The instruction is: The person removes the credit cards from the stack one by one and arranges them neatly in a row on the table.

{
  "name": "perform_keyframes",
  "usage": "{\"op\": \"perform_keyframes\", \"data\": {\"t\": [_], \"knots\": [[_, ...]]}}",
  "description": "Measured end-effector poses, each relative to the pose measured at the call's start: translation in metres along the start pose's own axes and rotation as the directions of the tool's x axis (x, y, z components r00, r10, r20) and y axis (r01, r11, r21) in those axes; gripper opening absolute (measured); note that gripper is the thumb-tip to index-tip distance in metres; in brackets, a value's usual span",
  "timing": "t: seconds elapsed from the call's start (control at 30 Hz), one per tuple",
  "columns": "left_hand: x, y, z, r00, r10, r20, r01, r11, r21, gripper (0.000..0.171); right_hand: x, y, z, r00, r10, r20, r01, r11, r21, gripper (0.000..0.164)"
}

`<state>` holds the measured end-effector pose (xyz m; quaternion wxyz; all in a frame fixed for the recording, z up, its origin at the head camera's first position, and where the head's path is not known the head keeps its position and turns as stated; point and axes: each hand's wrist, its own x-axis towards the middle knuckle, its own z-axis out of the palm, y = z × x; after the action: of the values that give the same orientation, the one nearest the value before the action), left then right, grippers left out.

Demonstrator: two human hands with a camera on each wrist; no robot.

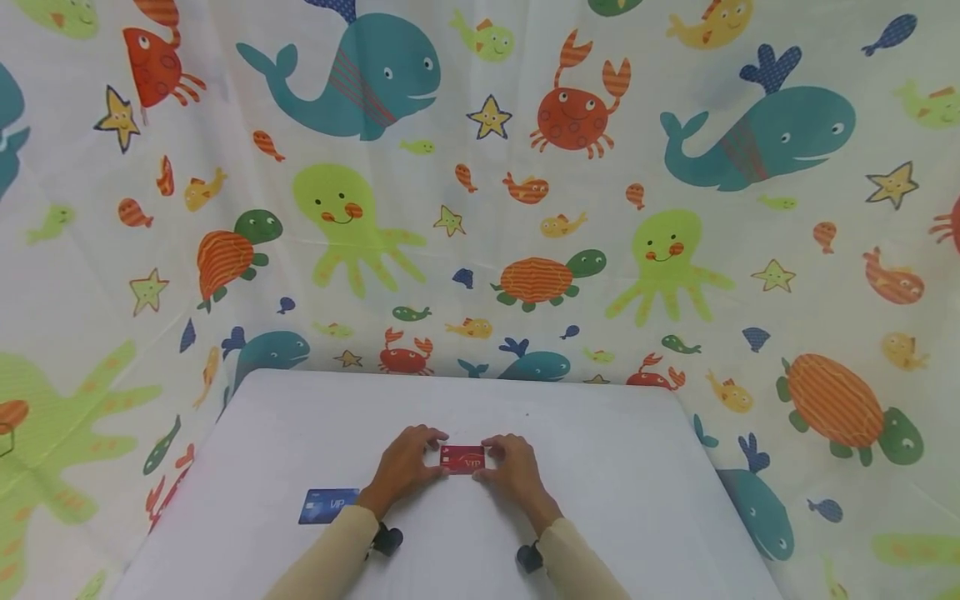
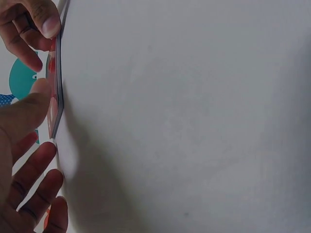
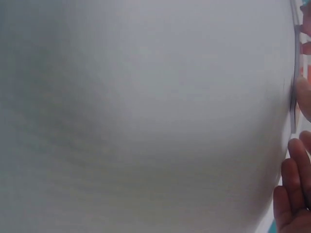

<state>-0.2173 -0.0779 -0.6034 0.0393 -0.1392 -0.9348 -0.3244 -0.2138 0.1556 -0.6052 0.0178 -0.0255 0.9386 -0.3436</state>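
A red card [image 1: 462,460] with "VIP" printed on it lies face up, low over the white table, between the two hands. My left hand [image 1: 408,464] holds its left end, thumb at the near corner and forefinger by the far one. At the right end, my right hand [image 1: 513,469] grips it in a mirrored way. From the left wrist, the card [image 2: 54,92] appears edge-on, with dark layered edges, and the left thumb [image 2: 31,109] overlaps it. Only a thin edge of the card [image 3: 295,73] shows in the right wrist view, beside the right fingers [image 3: 291,184].
A blue VIP card [image 1: 327,506] lies on the white table [image 1: 600,467], left of the left forearm, which covers its right end. Behind and around the table hangs a curtain [image 1: 465,317] with printed sea animals. Dark wrist cameras [image 1: 387,540] sit under both wrists.
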Motion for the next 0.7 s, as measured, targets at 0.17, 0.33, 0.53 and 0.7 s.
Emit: {"op": "perform_keyframes", "data": {"t": [0.17, 0.33, 0.53, 0.7], "knots": [[0.0022, -0.0005, 0.0023, 1.000, -0.025, 0.019, 0.025, 1.000, -0.007, 0.053, 0.0025, 0.0009, -0.0017, 0.999, 0.007, 0.036, -0.007, 1.000, 0.002, 0.049], [0.0021, 0.0003, 0.0029, 0.999, -0.031, 0.025, 0.031, 0.999, 0.012, 0.052, 0.0044, 0.0017, -0.0023, 0.998, 0.007, 0.063, -0.006, 1.000, -0.005, 0.051], [0.0035, -0.0004, 0.0048, 0.999, -0.020, 0.037, 0.018, 0.998, 0.052, 0.051, 0.0079, 0.0022, -0.0022, 0.997, 0.008, 0.078, -0.007, 1.000, -0.016, 0.048], [0.0047, 0.0000, 0.0069, 0.999, -0.011, 0.043, 0.007, 0.997, 0.077, 0.052, 0.0077, 0.0014, -0.0037, 0.997, -0.007, 0.072, 0.007, 1.000, -0.012, 0.047]]}}
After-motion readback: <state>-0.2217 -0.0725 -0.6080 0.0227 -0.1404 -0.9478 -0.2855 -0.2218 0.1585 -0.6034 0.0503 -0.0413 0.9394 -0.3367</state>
